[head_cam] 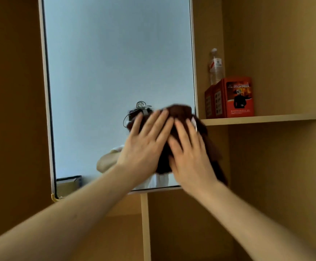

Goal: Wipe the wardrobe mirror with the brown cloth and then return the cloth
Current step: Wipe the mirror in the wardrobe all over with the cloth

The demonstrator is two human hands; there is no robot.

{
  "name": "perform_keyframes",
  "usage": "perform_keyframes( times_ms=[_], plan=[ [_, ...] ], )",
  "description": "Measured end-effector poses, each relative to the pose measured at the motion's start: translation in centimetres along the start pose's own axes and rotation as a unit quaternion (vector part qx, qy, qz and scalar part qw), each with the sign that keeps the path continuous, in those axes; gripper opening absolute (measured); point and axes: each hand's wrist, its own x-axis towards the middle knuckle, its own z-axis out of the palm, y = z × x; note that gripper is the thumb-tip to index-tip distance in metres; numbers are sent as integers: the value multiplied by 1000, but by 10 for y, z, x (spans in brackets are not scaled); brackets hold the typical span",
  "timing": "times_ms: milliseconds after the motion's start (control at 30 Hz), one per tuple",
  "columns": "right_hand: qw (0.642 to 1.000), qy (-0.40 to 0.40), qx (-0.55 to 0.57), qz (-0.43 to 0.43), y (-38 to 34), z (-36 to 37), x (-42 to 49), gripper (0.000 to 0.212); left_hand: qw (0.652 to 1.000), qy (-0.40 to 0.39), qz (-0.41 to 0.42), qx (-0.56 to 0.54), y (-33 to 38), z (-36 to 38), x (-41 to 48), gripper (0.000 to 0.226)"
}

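Tan wooden panels close in all round, the inside of a wardrobe, with a tall mirror (106, 63) in a pale frame set against the back. Low on the glass, near its right edge, a brown cloth (179, 110) is bunched flat against the mirror, and its right side hangs past the frame over the wood. Both bare arms reach up to it. The left hand (144, 146) lies on the cloth's left part, fingers straight and spread, palm pressing. The right hand (189, 157) presses just beside it in the same way, fingers straight and slightly apart; the two hands almost touch. The cloth's edges are blurred. To the right a shelf (266, 118) carries a red box (232, 98), and a clear bottle (216, 66) stands upright just behind it. Below the mirror a thin upright board (145, 223) divides the lower space
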Motion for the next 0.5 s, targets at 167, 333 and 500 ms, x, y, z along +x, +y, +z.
perform_keyframes(
  times_ms=[167, 333, 500],
  plan=[
    [995, -94, -2, 20, -20, 17, -84, 62, 992, -41, 109, -41, 24, 21, -61, 55],
    [998, -57, -20, -17, 1, -2, -32, 48, 995, -17, 96, -8, 0, 7, -21, 56],
    [996, -25, -23, -77, 30, -30, 104, 54, 997, -6, -71, -15, -54, -23, 56, 71]
  ],
)
